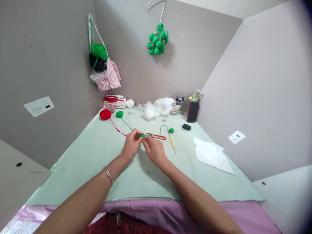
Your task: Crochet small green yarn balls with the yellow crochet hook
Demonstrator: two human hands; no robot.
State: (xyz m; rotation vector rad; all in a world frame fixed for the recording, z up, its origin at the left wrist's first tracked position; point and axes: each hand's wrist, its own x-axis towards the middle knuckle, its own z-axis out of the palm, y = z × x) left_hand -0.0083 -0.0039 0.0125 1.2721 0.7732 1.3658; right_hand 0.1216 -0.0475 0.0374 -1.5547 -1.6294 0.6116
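A small green crochet piece is pinched between the fingertips of both my hands over the middle of the table. My left hand grips it from the left, and my right hand from the right; fingers cover much of it. Just beyond my right hand lie orange thread snips. A yellow-handled crochet hook rests to their right, near a small green crocheted ball with a yarn tail. Green yarn runs from a small green ball of yarn toward my left hand.
At the back left are a red yarn ball and a box. White stuffing, a cup of tools, a bottle and a phone stand along the back. White paper lies right. Green crocheted pieces hang above.
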